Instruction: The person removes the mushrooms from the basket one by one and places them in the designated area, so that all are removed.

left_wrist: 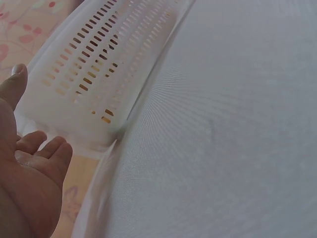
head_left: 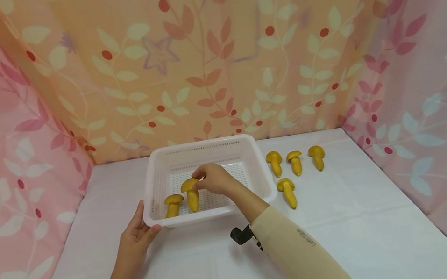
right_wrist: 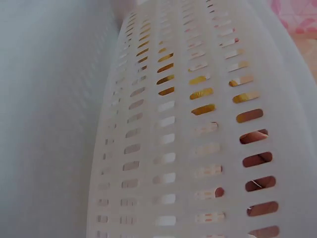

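Note:
A white plastic basket [head_left: 212, 214] with slotted walls stands at the back of the table. My right hand [head_left: 214, 180] reaches over its front rim and pinches a yellow toy mushroom [head_left: 193, 202] by the cap, stem down, inside the basket. Left of it, another yellow mushroom [head_left: 173, 206] leans near the front wall. My left hand [head_left: 134, 241] holds the basket's front left corner, thumb at the front and fingers along the left side. In the right wrist view the basket wall [right_wrist: 183, 148] hides most of my right hand; yellow shows through the slots.
Right of the basket lie several more mushrooms: three in a back row, including one at the far right [head_left: 317, 157], and one nearer [head_left: 287, 193]. White cloth [head_left: 207, 273] covers the table. Patterned curtains [head_left: 205, 66] enclose the back and sides.

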Demonstrator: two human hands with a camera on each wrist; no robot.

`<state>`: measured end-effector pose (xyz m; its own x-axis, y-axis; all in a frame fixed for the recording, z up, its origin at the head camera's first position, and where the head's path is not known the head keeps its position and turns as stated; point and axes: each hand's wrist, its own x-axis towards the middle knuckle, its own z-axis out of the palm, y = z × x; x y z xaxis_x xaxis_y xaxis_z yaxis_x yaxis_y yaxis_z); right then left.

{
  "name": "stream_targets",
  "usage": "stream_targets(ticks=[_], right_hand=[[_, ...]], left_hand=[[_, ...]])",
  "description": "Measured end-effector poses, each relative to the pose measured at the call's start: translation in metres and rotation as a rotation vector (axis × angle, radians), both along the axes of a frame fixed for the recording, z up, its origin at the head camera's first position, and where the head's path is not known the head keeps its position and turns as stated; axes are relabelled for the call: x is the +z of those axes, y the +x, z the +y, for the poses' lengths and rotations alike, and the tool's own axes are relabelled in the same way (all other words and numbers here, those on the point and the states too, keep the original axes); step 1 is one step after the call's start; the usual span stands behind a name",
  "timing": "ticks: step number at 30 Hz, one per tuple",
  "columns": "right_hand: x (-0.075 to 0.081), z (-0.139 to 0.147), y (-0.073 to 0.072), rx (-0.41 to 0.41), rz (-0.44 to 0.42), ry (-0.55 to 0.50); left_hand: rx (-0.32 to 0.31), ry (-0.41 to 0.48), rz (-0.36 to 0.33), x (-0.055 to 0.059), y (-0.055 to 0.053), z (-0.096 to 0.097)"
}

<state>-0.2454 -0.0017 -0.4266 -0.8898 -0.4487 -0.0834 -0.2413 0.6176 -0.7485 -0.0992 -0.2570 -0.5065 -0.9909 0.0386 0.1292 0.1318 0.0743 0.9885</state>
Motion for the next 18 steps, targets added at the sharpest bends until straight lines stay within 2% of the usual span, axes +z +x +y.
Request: stream_targets(ticks=[4,9,18], right_hand=[[0.004,0.000,0.002,0.003,0.011,-0.009],[0.011,0.005,0.005,0.004,0.042,-0.032],[0.022,0.020,0.009,0.001,0.092,-0.087]], left_hand=[[-0.005,0.022,-0.005,0.001,0.000,-0.001],[0.006,0.000,-0.021,0.002,0.000,0.000],[0.011,-0.002,-0.005,0.001,-0.001,0.001]])
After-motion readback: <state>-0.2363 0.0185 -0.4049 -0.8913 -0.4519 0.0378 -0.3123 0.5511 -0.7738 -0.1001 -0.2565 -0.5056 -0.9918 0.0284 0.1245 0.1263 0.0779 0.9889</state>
